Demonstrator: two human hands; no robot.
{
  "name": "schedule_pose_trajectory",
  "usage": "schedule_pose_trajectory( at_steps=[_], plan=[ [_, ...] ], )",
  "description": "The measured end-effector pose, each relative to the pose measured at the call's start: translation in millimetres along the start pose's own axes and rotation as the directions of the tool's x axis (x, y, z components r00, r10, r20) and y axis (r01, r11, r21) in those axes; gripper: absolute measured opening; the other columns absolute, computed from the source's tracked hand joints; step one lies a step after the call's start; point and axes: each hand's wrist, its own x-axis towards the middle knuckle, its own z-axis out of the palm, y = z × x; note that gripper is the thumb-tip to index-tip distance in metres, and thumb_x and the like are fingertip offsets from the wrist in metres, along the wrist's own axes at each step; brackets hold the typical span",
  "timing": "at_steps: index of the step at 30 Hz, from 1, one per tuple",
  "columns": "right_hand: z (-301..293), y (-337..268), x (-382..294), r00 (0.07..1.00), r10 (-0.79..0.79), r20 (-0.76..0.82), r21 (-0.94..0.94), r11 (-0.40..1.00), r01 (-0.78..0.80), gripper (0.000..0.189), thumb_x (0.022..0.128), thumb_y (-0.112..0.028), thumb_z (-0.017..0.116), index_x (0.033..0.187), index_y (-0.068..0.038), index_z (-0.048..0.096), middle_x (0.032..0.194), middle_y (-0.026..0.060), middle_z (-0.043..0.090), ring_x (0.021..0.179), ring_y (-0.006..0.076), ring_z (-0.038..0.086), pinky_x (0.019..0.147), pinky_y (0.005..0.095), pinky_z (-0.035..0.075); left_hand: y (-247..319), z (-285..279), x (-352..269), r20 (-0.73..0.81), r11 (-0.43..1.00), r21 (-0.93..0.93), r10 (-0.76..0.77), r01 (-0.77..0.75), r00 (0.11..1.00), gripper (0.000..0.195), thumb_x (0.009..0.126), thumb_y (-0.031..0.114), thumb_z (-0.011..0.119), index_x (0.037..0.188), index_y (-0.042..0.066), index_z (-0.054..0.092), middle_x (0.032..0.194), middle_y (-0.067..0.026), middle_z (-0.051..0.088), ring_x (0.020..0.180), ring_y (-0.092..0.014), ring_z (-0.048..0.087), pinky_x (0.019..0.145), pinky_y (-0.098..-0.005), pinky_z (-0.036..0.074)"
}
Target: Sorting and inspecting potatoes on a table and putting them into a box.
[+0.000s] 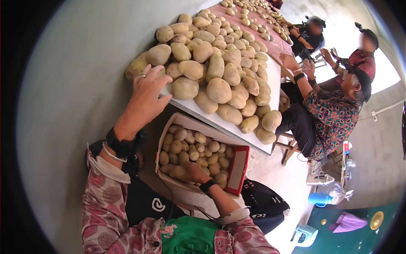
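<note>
My left hand (152,87) reaches to the near left corner of the white tabletop (269,148), fingers spread. Its fingertips are against the heap of potatoes (219,90), partly covering one, with no potato enclosed in the palm. Below the table edge stands an open cardboard box (161,139) with a red flap (239,171), well filled with potatoes (193,154). My right hand (195,174) is down inside this box, its fingers curled at an elongated potato (178,172) near the front wall; the fingertips are partly hidden.
A wall (95,79) runs close along my left. Beyond the heap, a pink cloth (219,12) bears more potatoes. Several people sit along the right side, the nearest in a patterned shirt (333,117) on a wooden stool (288,147). A blue plastic stool (304,236) stands lower right.
</note>
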Motion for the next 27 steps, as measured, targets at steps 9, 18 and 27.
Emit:
schedule_pose_trajectory(
  at_steps=[9, 18, 27],
  plan=[
    [-62, 40, -94, 0.940, 0.105, -0.323, 0.397, 0.917, 0.034, 0.050, 0.064, -0.019, 0.071, 0.109, -0.004, 0.056, 0.097, 0.0140, 0.062, 0.091, 0.0229, 0.060, 0.079, 0.0330, 0.047, 0, -5, -2, 0.008, 0.999, -0.006, -0.032, 0.032, 0.999, 0.035, 0.073, 0.012, 0.061, 0.107, 0.007, 0.055, 0.129, -0.0180, 0.042, 0.124, -0.039, 0.033, 0.101, -0.0456, 0.027],
    [-202, -47, -127, 0.492, -0.223, -0.842, -0.217, 0.974, 0.070, 0.047, 0.062, -0.006, 0.066, 0.108, -0.007, 0.057, 0.106, 0.0128, 0.056, 0.097, 0.0283, 0.053, 0.086, 0.0344, 0.043, -2, -1, 0, 0.007, 0.999, -0.005, -0.037, 0.037, 0.999, 0.035, 0.073, 0.011, 0.062, 0.107, 0.007, 0.055, 0.130, -0.0183, 0.041, 0.124, -0.038, 0.033, 0.100, -0.0443, 0.028],
    [-226, -32, -82, 0.525, -0.298, -0.797, -0.527, 0.767, -0.365, 0.065, 0.062, -0.015, 0.075, 0.120, -0.012, 0.047, 0.112, 0.0152, 0.047, 0.097, 0.0327, 0.048, 0.081, 0.0399, 0.041, -1, -11, -5, -0.009, 0.999, -0.021, -0.043, 0.043, 0.999, 0.035, 0.075, 0.013, 0.061, 0.108, 0.008, 0.053, 0.130, -0.0181, 0.041, 0.124, -0.041, 0.032, 0.100, -0.0462, 0.027]
  ],
)
